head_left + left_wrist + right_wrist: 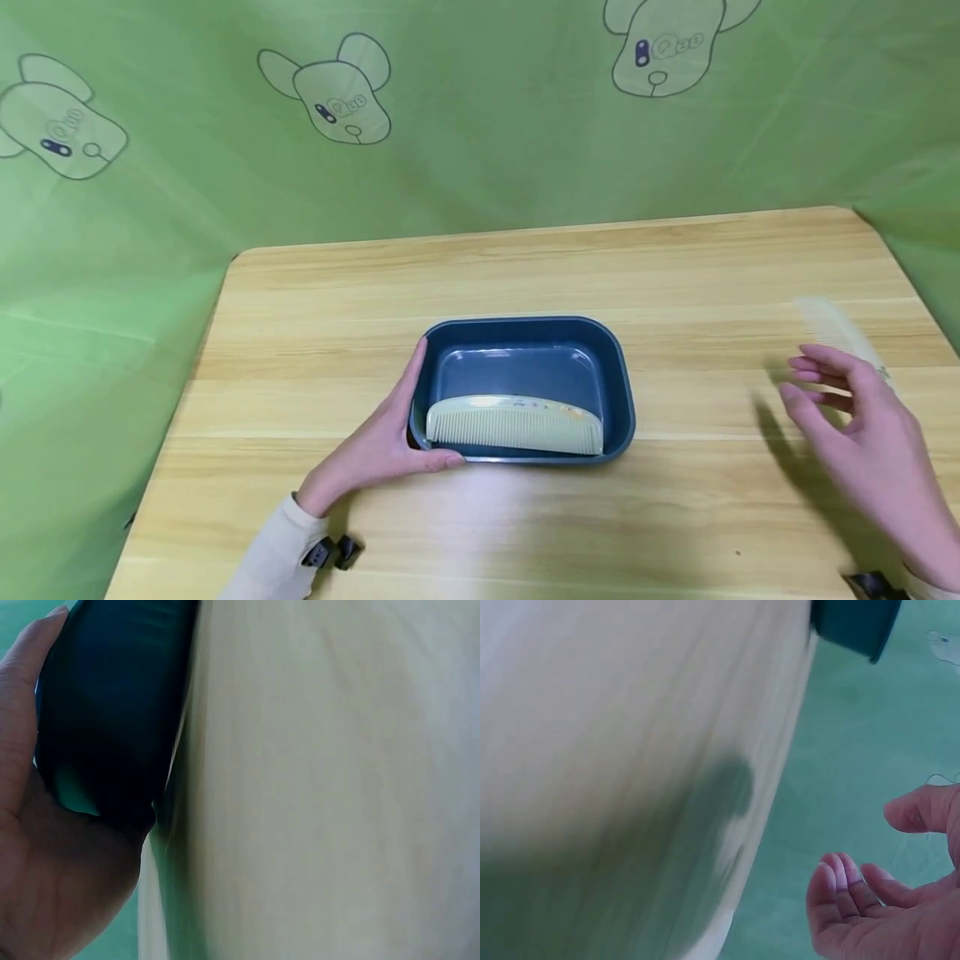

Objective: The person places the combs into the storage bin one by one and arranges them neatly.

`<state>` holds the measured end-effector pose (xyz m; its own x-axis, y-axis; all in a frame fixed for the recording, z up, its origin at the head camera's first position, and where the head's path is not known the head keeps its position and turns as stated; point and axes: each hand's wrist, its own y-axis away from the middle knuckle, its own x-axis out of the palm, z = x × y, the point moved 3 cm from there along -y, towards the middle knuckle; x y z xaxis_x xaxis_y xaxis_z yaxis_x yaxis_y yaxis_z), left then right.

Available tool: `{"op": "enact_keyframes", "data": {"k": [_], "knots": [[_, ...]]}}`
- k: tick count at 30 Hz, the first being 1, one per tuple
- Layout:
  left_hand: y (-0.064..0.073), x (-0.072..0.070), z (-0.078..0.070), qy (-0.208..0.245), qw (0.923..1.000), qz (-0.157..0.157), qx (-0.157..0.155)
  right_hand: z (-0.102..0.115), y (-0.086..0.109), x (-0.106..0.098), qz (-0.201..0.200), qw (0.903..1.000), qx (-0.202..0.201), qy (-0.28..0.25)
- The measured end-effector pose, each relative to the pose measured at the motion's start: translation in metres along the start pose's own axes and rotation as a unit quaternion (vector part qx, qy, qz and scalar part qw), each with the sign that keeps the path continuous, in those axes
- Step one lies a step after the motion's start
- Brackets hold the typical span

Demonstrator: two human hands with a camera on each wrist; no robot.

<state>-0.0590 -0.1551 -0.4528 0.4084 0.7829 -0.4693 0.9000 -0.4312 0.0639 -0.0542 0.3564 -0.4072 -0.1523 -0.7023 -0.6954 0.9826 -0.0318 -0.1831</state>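
A dark blue rectangular tray (525,333) sits on the table, gripped at its left end by my left hand (375,442). The thumb lies along the near rim and the fingers reach up the left side; in the left wrist view, the same hand (67,877) cups the tray's end (112,697). Inside, against the near wall, lies a pale green comb (517,423) with its teeth toward me. Far to the right, my right hand (862,433) hovers with loosely bent fingers and nothing between them. Just beyond it, partly covered by the hand, is a second pale comb (832,325), blurred.
The light wood table (337,325) has rounded far corners. Behind it hangs a green sheet (480,167) printed with cartoon animal heads, and it also covers both sides. A small dark speck (738,552) marks the near right of the tabletop.
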Motion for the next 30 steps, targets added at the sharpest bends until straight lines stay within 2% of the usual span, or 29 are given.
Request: {"op": "enact_keyframes", "data": {"k": [5,9,13,15,20,26,30], "knots": [[0.000,-0.001,0.000,-0.001,1.0000,0.000,0.002,-0.015,-0.004,-0.010,-0.011,0.9992,0.021,0.033],[-0.002,-0.001,0.001,-0.002,1.0000,0.000,0.008,-0.028,-0.009,-0.015,0.005,0.9977,0.047,0.050],[-0.002,-0.001,0.000,-0.001,1.0000,0.001,0.008,-0.039,-0.012,-0.022,0.020,0.9966,0.042,0.068],[-0.002,-0.001,0.000,0.000,1.0000,0.001,0.006,-0.042,-0.010,-0.024,0.020,0.9954,0.040,0.084],[-0.001,-0.001,-0.001,0.001,1.0000,0.001,0.004,-0.051,-0.003,-0.027,0.016,0.9904,0.071,0.117],[0.000,0.000,-0.001,0.006,1.0000,0.001,0.001,-0.069,-0.006,-0.033,0.015,0.9851,0.049,0.164],[0.001,0.000,-0.001,0.006,1.0000,0.000,-0.001,-0.081,-0.007,-0.035,0.027,0.9843,0.064,0.162]]}}
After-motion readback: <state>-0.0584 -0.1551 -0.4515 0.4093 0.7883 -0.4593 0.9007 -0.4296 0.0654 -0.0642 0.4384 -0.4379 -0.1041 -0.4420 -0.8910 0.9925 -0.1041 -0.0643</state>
